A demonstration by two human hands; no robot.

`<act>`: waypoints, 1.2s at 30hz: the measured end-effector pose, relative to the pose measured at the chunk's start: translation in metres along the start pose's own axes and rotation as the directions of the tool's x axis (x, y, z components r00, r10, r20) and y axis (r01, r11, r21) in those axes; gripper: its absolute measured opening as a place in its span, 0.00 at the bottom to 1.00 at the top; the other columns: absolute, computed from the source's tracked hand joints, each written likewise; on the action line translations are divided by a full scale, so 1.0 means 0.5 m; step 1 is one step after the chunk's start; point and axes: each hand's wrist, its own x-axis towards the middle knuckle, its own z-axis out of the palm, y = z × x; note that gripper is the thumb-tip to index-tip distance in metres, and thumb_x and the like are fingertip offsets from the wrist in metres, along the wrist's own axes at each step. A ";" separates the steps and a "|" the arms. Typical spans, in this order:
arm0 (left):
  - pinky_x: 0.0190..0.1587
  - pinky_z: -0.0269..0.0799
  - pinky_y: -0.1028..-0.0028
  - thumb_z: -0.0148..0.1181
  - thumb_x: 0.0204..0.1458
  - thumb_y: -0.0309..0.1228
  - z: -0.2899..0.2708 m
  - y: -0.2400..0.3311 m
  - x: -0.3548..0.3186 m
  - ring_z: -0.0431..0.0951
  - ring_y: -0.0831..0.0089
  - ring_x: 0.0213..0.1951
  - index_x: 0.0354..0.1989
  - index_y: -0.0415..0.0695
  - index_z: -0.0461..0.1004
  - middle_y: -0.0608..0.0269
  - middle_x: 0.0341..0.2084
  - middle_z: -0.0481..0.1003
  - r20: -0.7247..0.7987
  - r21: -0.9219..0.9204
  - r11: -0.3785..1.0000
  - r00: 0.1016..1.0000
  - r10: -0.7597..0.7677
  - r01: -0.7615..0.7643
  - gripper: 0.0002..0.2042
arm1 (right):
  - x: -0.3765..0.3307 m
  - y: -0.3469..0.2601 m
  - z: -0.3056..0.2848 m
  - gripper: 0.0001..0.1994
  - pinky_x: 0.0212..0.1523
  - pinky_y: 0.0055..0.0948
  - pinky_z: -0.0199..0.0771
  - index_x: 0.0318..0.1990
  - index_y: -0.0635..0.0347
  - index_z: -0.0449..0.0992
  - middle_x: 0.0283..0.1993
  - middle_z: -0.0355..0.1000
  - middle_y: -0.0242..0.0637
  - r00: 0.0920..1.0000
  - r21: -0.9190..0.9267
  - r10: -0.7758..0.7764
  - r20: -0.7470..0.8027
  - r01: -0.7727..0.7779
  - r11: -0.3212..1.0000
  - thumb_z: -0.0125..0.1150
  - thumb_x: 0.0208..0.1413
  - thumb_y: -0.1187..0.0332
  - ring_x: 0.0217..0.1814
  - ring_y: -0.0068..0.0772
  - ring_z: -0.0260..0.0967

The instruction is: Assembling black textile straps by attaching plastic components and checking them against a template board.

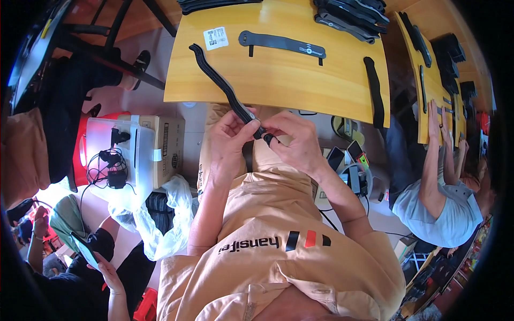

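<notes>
A long black strap bundle (pixel 218 80), seemingly several layers with grey edges, slants from the yellow table (pixel 300 88) down to my lap. My left hand (pixel 231 134) pinches it near its lower end. At that end the fingers of my right hand (pixel 295 142) are closed round a short dark piece, and just what they grip there is partly hidden. Beyond my hands, a single dark strap (pixel 281 44) with a light printed mark and two small black tabs lies flat across the table. A white label sheet (pixel 216 38) is beside it.
Stacked straps (pixel 350 18) sit at the table's far right, and another black strap (pixel 376 91) hangs over its near right edge. At left stand a clear plastic bin (pixel 120 155) with black cables and a cardboard box (pixel 170 144). Other people work at right and sit at lower left.
</notes>
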 end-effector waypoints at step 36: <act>0.30 0.71 0.83 0.64 0.45 0.24 0.029 -0.016 -0.021 0.73 0.82 0.29 0.39 0.37 0.72 0.66 0.26 0.74 -0.134 -0.044 0.992 0.985 0.108 -0.115 0.13 | -0.009 0.028 -0.022 0.12 0.31 0.19 0.69 0.38 0.68 0.75 0.27 0.71 0.35 0.979 0.372 0.172 0.112 -0.202 0.906 0.51 0.44 0.84 0.30 0.21 0.70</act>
